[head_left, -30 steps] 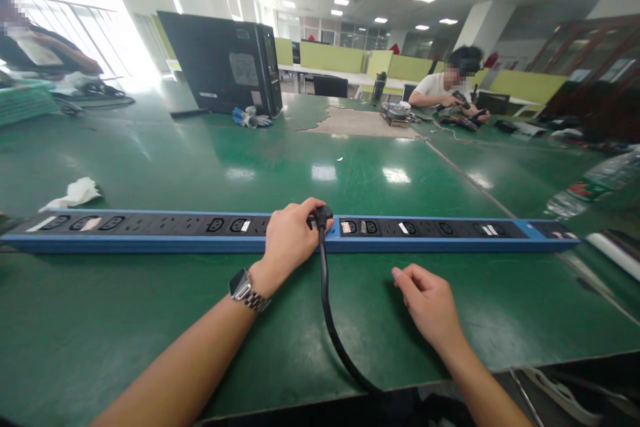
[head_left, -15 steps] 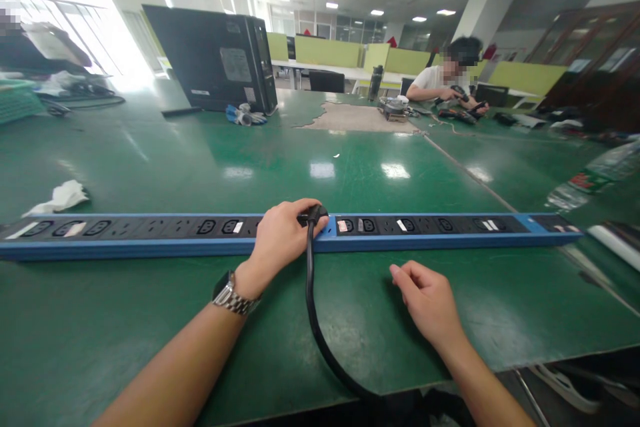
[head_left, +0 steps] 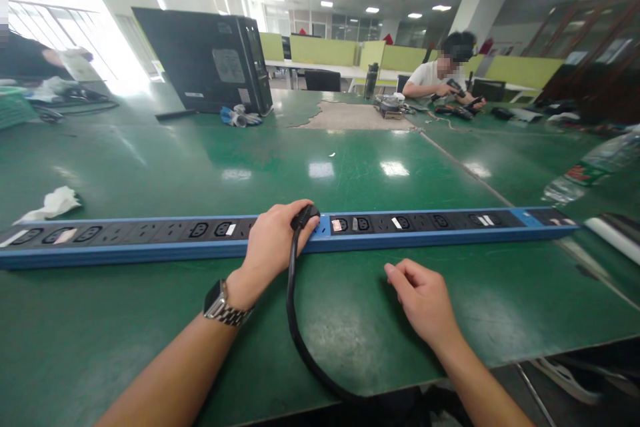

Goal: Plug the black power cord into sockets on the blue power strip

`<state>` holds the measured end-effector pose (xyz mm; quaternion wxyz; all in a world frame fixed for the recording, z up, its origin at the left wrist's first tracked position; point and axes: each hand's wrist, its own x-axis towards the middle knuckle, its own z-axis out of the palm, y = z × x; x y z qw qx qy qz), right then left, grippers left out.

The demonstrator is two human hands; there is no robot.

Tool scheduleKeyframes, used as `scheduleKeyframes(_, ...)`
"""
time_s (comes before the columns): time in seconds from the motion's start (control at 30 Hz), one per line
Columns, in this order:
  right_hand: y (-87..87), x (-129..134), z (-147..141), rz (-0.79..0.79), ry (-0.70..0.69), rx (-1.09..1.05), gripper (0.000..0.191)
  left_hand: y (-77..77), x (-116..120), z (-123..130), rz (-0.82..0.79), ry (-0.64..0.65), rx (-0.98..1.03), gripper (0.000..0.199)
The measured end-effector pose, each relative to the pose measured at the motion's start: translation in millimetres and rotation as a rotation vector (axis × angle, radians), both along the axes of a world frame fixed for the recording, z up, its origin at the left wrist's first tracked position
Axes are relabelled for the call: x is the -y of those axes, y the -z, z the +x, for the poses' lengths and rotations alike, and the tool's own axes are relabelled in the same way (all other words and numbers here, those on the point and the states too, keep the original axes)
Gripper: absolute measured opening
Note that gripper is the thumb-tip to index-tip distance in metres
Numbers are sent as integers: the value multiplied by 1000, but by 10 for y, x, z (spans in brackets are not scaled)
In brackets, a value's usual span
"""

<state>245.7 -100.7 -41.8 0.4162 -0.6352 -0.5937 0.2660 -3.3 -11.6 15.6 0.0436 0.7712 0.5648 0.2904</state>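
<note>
Since your left hand [head_left: 273, 237] is already right on top of the power strip [head_left: 360, 238], that's the one that matters here. You've got it curled around the black plug [head_left: 305, 215], fingers wrapped over the far side and thumb close in, so it's only as wide as the plug head. Can't tell whether the pins are seated, your fingers cover that bit.

Direction-wise, the strip lies crosswise in front of you, long axis running left to right, sockets facing up. The plug sits near its middle, just left of the blue panel [head_left: 323, 225]. So as I see it, anything you do with that plug hinges on straight up-and-down over the socket face, not on sliding along the length.

Watch the cord [head_left: 291, 313] too: it drops over the strip's near edge and bends right toward the table [head_left: 345, 327] edge by your body, so I'd guess any pull on the plug comes toward you.

Your right hand [head_left: 423, 297] is nearer you than the strip and off to the right, clear of both plug and cord. It's loosely half-closed, and I can't see anything in it.
</note>
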Motion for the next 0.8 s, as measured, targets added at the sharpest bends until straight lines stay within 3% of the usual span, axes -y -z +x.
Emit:
scheduleKeyframes(0.23, -1, -6, 6, 5, -6, 0, 44, 68, -11, -31, 30, 70, 48, 37)
scheduleKeyframes(0.43, -19, 8, -15, 12, -9, -7, 44, 3, 102, 113, 82, 23, -150, 34)
scheduleKeyframes(0.57, -19, 11, -17, 23, -9, -2, 43, 37, 114, 141, 138, 70, -223, 31)
scheduleKeyframes(0.7, -34, -5, 2, 9, 3, -66, 43, 68, 86, 118, 162, 69, 81, 29)
scheduleKeyframes(0.8, -112, 37, -72, -70, 6, -304, 44, 38, 191, 198, 306, 47, 303, 34)
